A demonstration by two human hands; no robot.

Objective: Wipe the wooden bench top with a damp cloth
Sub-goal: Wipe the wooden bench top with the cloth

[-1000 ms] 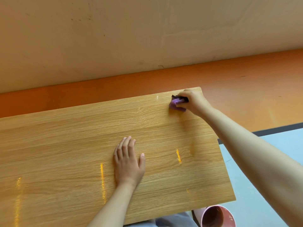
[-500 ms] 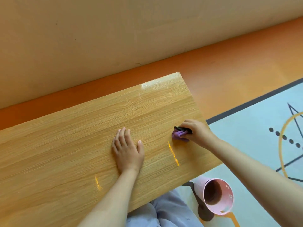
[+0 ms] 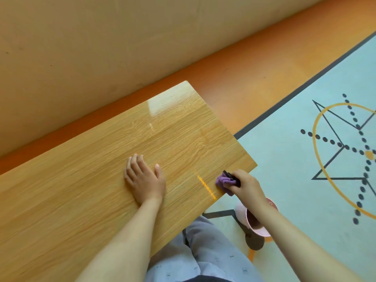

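The wooden bench top [image 3: 85,180] runs from the lower left to its right end near the middle of the view, with a glossy grain surface. My left hand [image 3: 143,180] lies flat on it, palm down, fingers close together, holding nothing. My right hand [image 3: 246,185] grips a bunched purple cloth [image 3: 223,181] with a dark edge and presses it on the bench's near right corner, at the front edge.
A pink bucket [image 3: 257,228] stands on the floor below my right forearm, beside the bench end. A pale blue mat [image 3: 305,180] with dotted and orange line patterns covers the floor to the right. An orange floor strip [image 3: 234,78] and beige wall [image 3: 122,47] lie behind the bench. My grey-trousered knees [image 3: 203,251] are below.
My right hand has dragged the cloth from the bench's far right corner toward me to the near right corner. The left hand has stayed flat in place. The view has shifted right.
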